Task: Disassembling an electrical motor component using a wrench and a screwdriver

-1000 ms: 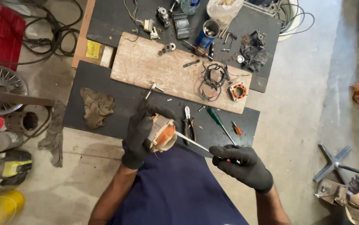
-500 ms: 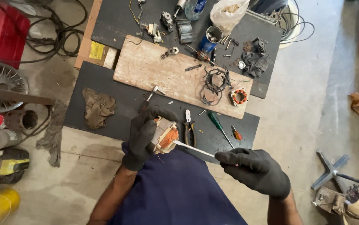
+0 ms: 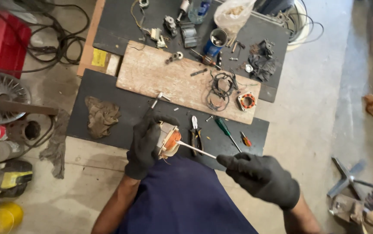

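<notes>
Head view, left to right: my left hand (image 3: 145, 145), gloved, wraps its fingers closed around a small motor stator (image 3: 169, 141) with orange copper winding, held just above the near edge of the black mat (image 3: 108, 93). A thin white strip (image 3: 196, 150) runs right from the winding to my right hand (image 3: 262, 177), fingers pinched shut on its end. Good practice: keep the stator steady and the strip straight and taut. Pliers (image 3: 195, 130) lie just beyond.

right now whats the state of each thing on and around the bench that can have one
left hand: gloved, grip closed around the motor coil
motor coil: held up off the bench, copper winding exposed
right hand: gloved, grip closed on the thin white strip
thin white strip: tip at the winding
pliers: lying flat
green screwdriver: lying flat
rag: crumpled
</notes>
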